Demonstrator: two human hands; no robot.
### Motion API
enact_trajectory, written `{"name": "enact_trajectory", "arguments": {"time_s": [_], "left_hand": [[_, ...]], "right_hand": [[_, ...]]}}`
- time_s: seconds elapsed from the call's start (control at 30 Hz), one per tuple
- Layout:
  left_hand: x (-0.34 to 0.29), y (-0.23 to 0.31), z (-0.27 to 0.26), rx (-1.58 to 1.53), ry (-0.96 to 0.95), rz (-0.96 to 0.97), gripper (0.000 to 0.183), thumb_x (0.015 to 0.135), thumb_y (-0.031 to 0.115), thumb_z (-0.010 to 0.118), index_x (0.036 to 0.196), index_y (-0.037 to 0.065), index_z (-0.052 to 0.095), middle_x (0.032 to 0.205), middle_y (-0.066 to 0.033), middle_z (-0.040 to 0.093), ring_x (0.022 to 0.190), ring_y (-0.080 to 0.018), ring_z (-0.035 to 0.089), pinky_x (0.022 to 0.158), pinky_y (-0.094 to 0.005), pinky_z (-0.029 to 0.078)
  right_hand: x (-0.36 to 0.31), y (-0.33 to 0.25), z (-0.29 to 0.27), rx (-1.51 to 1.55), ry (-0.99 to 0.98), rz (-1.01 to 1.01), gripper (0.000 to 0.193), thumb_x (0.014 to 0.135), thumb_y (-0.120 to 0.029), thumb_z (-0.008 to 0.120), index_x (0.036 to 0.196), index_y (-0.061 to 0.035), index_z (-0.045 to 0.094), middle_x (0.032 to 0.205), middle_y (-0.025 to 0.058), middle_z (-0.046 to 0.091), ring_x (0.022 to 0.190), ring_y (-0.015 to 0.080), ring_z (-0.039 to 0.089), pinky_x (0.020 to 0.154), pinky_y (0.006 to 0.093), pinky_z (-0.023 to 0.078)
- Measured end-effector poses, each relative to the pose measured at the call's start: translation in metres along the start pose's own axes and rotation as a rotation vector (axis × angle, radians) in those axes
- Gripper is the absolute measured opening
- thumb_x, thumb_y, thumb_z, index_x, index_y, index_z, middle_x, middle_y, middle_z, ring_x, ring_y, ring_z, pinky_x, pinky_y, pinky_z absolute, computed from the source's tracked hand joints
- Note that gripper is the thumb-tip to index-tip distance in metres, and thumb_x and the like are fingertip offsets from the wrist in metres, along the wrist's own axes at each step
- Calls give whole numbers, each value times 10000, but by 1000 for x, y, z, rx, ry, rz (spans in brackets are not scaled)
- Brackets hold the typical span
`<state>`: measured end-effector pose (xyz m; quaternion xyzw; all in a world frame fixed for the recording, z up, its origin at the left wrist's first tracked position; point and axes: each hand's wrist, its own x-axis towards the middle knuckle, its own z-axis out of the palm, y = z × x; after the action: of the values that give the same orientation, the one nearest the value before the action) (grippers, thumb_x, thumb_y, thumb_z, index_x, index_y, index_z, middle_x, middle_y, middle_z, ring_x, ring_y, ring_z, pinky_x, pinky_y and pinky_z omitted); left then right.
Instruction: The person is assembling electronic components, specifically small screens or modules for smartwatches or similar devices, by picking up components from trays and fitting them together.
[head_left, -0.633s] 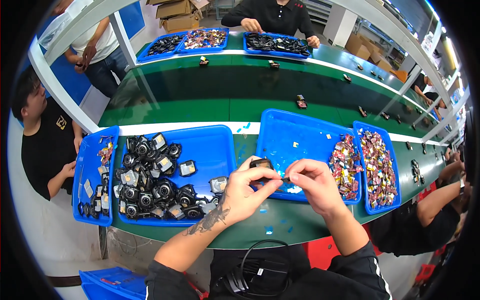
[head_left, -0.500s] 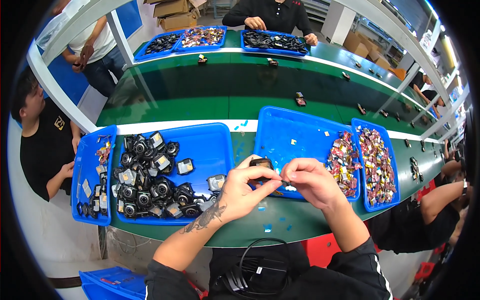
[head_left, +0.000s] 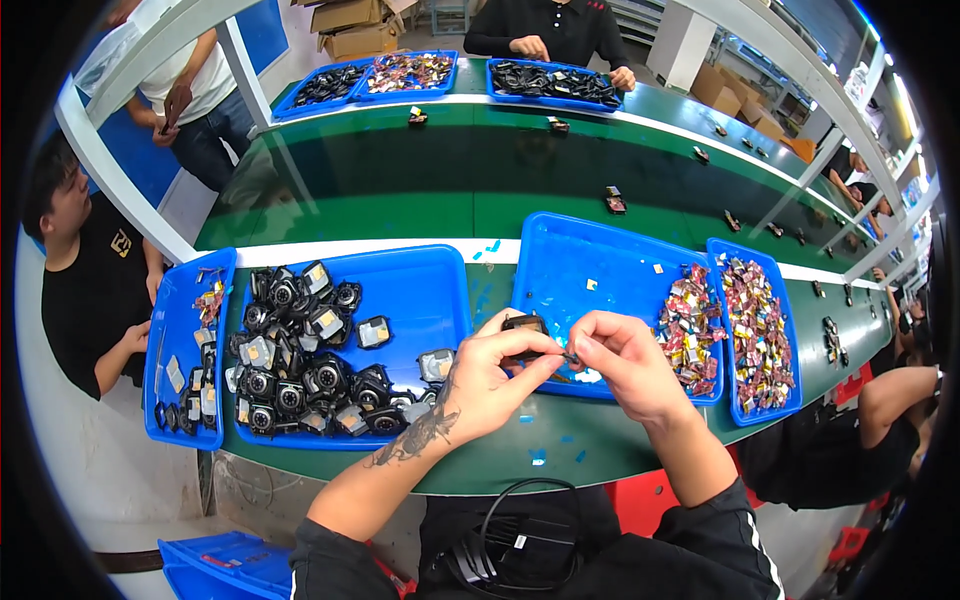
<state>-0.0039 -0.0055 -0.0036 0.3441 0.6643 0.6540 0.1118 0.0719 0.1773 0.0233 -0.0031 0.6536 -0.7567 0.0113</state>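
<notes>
A black square watch casing [head_left: 526, 323] stands up from the grip of my left hand [head_left: 490, 372], whose thumb and fingers are closed round it. Close against it, my right hand [head_left: 632, 368] is closed in a pinch. What its fingertips hold is too small and covered to make out. Both hands are over the front edge of a blue tray [head_left: 575, 238], which has red, yellow and silver small parts [head_left: 688, 325] heaped at its right. Left of my hands, another blue tray [head_left: 425, 268] bears a pile of black watch casings [head_left: 290, 355], some with round sensor backs.
A narrow blue tray [head_left: 215, 262] stands at far left, and one full of small parts [head_left: 758, 345] at right. Beyond runs a green conveyor [head_left: 400, 175] with scattered parts. A person [head_left: 550, 30] works across it; another person [head_left: 85, 290] is at left. Blue film scraps [head_left: 538, 458] lie near me.
My right hand has turned slightly, its thumb now nearer the casing's edge. My left hand keeps its hold on the casing. The whole view has shifted a little.
</notes>
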Motion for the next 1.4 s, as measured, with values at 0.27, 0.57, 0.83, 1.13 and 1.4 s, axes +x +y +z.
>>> {"name": "enact_trajectory", "arguments": {"time_s": [0.27,0.57,0.83,1.13,1.4], "left_hand": [[-1,-1,7,44,18,-55,132,834,102,733,958,60,716,963,-51,583,810,-116,592,595,-212,466],[-1,-6,10,-370,111,-240,99,887,24,675,968,-32,683,990,-64,592,735,-97,619,621,-213,543],[3,-6,7,-521,144,-143,345,990,10,438,1332,14,389,1131,-127,583,863,-153,635,781,-294,548],[7,-11,1,-508,-9,-247,373,986,0,441,1359,-7,440,1231,-109,591,1101,-131,575,937,-262,469],[2,-9,2,-502,-18,-187,394,990,39,491,1373,-45,463,1266,-103,593,1128,-139,574,966,-281,467]], "right_hand": [[15,16,5,-868,352,-277,72,945,-66,540,928,4,541,788,177,593,729,350,595,648,394,465],[0,5,8,-404,237,-142,208,875,31,627,1077,-11,652,915,64,638,810,114,609,718,239,499],[7,9,12,-500,375,-359,145,870,1,654,1008,-10,698,897,94,676,787,155,647,687,288,528],[17,-2,30,-825,189,-399,189,835,17,668,1019,-11,704,851,142,681,747,264,668,660,332,532],[16,-2,35,-594,408,-297,99,824,1,700,923,-2,692,832,120,701,697,174,684,596,270,516]]}}
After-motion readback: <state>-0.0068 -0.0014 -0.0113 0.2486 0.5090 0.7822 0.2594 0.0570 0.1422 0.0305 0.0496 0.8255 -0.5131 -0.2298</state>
